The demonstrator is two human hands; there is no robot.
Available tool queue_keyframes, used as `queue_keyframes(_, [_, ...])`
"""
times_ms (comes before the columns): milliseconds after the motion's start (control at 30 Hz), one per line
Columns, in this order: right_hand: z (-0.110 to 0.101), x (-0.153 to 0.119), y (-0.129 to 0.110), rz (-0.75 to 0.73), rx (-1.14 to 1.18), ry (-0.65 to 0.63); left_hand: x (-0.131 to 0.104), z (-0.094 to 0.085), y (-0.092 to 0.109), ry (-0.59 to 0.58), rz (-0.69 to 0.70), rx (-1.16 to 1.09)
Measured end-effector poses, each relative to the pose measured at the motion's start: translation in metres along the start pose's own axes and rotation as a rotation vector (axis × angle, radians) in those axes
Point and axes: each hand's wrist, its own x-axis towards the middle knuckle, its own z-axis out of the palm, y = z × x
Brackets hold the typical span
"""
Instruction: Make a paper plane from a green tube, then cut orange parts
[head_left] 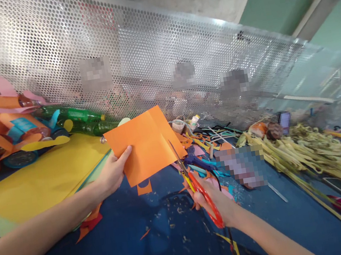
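An orange sheet of paper (144, 146) is held up above the blue table (127, 246); my left hand (115, 170) pinches its lower left side, thumb on top. A crease or cut line shows near its right part. My right hand (212, 200) grips scissors with red-orange handles (206, 199). Their blades point up and left, parted, at the lower right edge of the sheet. Below the sheet on the table lies an orange scrap (144, 187) with a rounded cut-out.
Yellow sheets (42, 178), green bottles (81, 115) and paper-winged bottle crafts (11, 122) are at the left. Paper scraps, a glue gun (200, 161) and pale dried strips (310, 148) lie to the right. Behind stands a perforated screen (144, 41).
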Motion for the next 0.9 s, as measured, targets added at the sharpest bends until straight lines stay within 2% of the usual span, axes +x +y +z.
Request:
queue_keyframes(100, [0.004,-0.001,0.007,0.023,0.012,-0.004,-0.001,0.0,0.0,-0.021,0.004,-0.015])
queue_keyframes(333, [0.011,-0.003,0.017,0.075,0.243,-0.057,0.0,0.001,0.001,-0.022,-0.005,-0.005])
queue_keyframes(900, [0.01,0.003,0.005,0.061,0.33,-0.075,-0.004,0.004,0.008,0.026,-0.066,-0.009])
